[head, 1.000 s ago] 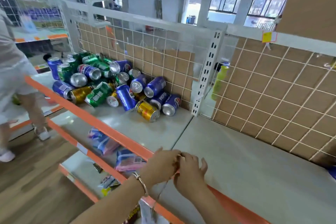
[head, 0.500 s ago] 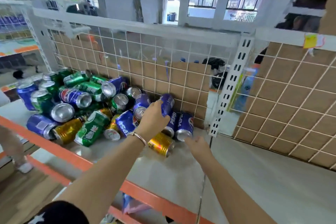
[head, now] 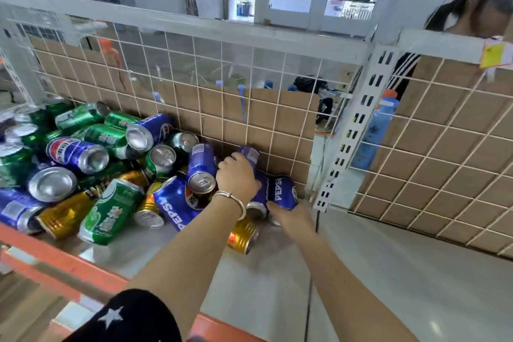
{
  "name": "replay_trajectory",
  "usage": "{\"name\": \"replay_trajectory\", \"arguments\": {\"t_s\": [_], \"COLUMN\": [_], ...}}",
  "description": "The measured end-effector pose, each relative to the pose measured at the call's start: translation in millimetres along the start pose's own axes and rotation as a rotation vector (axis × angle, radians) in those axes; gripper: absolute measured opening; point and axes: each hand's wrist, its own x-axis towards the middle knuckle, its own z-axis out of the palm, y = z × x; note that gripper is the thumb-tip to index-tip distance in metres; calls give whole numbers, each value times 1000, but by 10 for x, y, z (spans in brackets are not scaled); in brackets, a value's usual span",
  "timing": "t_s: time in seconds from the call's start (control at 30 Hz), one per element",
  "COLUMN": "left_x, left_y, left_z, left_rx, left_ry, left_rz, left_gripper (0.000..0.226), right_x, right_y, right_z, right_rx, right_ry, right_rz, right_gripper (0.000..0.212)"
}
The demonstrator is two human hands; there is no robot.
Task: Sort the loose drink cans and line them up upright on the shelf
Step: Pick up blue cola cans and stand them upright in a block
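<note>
Left hand's (head: 238,179) fingers are mostly hidden behind its own back, but it wraps a blue can (head: 249,154) at the pile's right end, the can's far end poking out against the wire grid (head: 251,64). Right hand (head: 291,221) sits on the near end of a lying Pepsi can (head: 281,191); grip or bare touch, can't tell. Gold can (head: 243,234) half covered by the left forearm. Far-left cans are blurred. Pile of cans (head: 111,208) lies loose on the shelf (head: 388,272), left side. Cardboard (head: 277,119) backs the grid, and a slotted post (head: 352,133) stands just right of the Pepsi can.
</note>
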Motion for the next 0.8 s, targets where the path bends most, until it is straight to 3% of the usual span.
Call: {"name": "replay_trajectory", "arguments": {"t_s": [0.13,0.2,0.37,0.43,0.53,0.6,0.7,0.8], "left_x": [21,-1,-59,-112,-254,-375,-566,-762], "left_y": [-13,5,162,239,407,537,698,839], "left_z": [-2,24,-14,-38,-23,-18,-7,26], "left_rx": [-382,-489,-477,-565,-778,-1049,-1499,-1715], "left_ry": [-196,-272,-319,-335,-368,-443,-679,-888], "left_rz": [-109,-113,-25,-24,-31,-79,-240,-281], "left_gripper": [71,73,89,88,64,50,42,42], "right_x": [89,124,51,-27,-125,-198,-353,-536], "right_y": [86,155,224,256,339,408,540,688], "right_z": [-194,-306,-507,-561,-656,-723,-894,-1155], "right_rx": [-80,-127,-26,110,443,656,927,1100], "right_ry": [32,51,7,-2,-42,-126,-201,-307], "right_rz": [62,74,66,85,162,203,227,113], "right_gripper": [65,60,37,19,14,11,33,51]}}
